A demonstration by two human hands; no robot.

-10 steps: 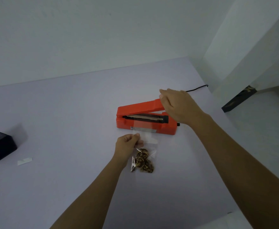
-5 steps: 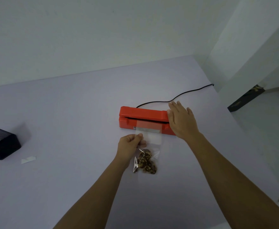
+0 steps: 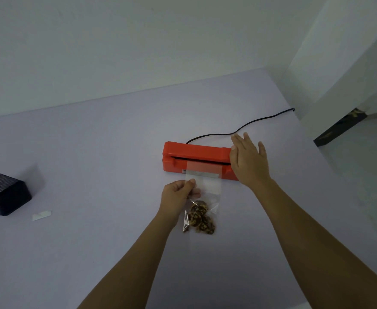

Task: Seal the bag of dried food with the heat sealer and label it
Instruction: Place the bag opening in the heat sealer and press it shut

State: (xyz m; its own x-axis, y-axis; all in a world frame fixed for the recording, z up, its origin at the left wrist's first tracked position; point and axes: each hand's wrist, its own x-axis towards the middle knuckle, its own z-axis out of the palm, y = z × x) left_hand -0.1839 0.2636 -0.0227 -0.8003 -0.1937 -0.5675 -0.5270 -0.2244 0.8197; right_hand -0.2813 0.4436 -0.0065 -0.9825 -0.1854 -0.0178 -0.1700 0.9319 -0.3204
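My right hand (image 3: 248,162) lies flat, fingers spread, pressing down on the right end of the red heat sealer (image 3: 196,160), whose arm is down on the mouth of the bag (image 3: 202,197). My left hand (image 3: 179,194) has its grip pressed together on the bag's left edge, just short of the sealer, thumb on top.

The risk, as I judge it, is in the film. If my left grip pulls or lets the bag twist while the bar is hot, the seam may come out crooked or wrinkled and leak. Lifting too soon would leave a weak weld; holding too long could melt the thin plastic through. My palm bears on one end only, so the far left of the bar may clamp less firmly.

The bag is clear and thin, lying flat toward the middle of the surface, its open end inside the sealer's slot. The brown, lumpy dried food (image 3: 201,219) sits bunched at the near end, well back from the seam, with an empty stretch of film between. The small white label (image 3: 42,215) lies apart toward the left edge of the surface, near the black mesh pen holder (image 3: 2,195).
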